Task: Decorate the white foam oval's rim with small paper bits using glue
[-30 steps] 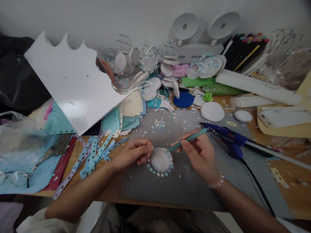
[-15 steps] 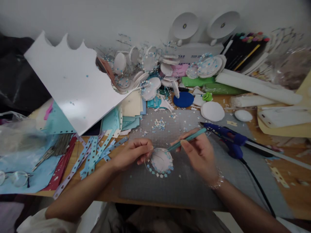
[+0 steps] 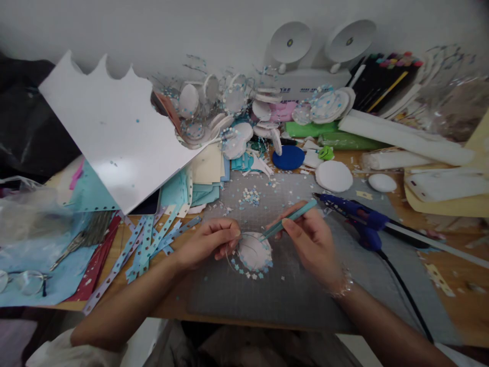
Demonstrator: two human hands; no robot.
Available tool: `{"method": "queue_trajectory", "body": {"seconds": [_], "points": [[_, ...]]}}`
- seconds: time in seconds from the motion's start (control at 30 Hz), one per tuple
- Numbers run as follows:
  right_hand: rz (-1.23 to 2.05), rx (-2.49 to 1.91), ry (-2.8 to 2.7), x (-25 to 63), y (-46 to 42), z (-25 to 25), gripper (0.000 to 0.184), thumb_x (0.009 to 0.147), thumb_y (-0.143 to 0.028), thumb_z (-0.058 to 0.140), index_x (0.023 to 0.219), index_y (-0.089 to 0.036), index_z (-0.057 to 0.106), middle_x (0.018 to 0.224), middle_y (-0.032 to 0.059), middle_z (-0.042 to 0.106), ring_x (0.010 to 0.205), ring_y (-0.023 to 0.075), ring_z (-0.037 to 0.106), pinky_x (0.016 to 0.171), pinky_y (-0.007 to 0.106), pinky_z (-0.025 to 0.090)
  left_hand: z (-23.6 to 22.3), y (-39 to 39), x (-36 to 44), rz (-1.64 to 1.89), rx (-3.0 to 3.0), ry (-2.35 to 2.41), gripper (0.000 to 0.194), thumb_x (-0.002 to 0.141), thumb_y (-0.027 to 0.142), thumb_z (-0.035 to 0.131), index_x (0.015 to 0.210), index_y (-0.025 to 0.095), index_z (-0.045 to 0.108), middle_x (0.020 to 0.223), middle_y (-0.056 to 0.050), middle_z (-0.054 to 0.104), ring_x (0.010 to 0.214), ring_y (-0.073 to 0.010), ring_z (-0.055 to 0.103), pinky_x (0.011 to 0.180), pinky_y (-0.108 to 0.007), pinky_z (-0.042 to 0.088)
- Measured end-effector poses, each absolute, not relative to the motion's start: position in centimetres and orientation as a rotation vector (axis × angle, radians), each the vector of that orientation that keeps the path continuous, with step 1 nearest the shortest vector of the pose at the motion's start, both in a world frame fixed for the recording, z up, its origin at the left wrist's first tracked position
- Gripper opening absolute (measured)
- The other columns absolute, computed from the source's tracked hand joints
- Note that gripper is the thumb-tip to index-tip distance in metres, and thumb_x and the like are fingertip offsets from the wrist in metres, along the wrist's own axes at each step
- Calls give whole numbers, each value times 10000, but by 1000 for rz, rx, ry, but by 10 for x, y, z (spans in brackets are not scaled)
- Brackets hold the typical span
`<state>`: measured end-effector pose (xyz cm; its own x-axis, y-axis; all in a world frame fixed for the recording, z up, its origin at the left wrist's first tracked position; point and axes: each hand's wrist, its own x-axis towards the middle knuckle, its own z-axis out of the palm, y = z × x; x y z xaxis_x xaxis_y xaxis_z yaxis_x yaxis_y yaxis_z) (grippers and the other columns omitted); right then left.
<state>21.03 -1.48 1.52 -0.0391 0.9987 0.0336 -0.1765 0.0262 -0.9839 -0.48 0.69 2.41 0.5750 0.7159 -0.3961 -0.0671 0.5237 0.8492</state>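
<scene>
My left hand pinches a thin wire at the left edge of a white round disc. Small blue and white paper flowers ring the disc's lower edge. In my right hand is a pair of teal tweezers, held like a pen. Their tips point down-left at the disc's upper edge; whether they grip anything is too small to tell. Beyond the disc, a little heap of loose paper flowers lies on the grey cutting mat.
A blue glue gun with its cord lies to the right. White discs and a blue disc sit behind. Punched paper strips, glasses and a large white card occupy the left.
The tweezers' back end has shifted slightly left and the right hand has moved a little with it. My left hand and the disc stay nearly in place.
</scene>
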Motion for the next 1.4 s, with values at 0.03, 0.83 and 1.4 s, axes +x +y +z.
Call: {"method": "queue_trajectory", "body": {"seconds": [0.03, 0.83, 1.4], "points": [[1299, -1035, -1120, 210, -15, 15, 73, 864, -287, 624, 886, -238, 575, 755, -15, 687, 612, 108, 617, 580, 245, 509, 24, 7, -5, 545, 906, 834, 344, 822, 366, 600, 591, 132, 496, 496, 51, 440, 398, -32, 334, 376, -153, 243], [1327, -1049, -1014, 213, -12, 12, 111, 850, -319, 637, 900, -241, 576, 762, -13, 687, 611, 116, 608, 585, 257, 495, 22, 7, -6, 541, 880, 793, 345, 831, 363, 597, 591, 136, 499, 480, 57, 421, 411, -45, 328, 404, -185, 240], [1246, -1085, -1151, 210, -13, 26, 109, 847, -295, 635, 850, -234, 544, 708, 0, 705, 536, 116, 603, 526, 254, 518, 25, 8, -5, 516, 915, 842, 368, 805, 398, 612, 581, 132, 493, 507, 43, 449, 407, -38, 325, 382, -172, 222]]}}
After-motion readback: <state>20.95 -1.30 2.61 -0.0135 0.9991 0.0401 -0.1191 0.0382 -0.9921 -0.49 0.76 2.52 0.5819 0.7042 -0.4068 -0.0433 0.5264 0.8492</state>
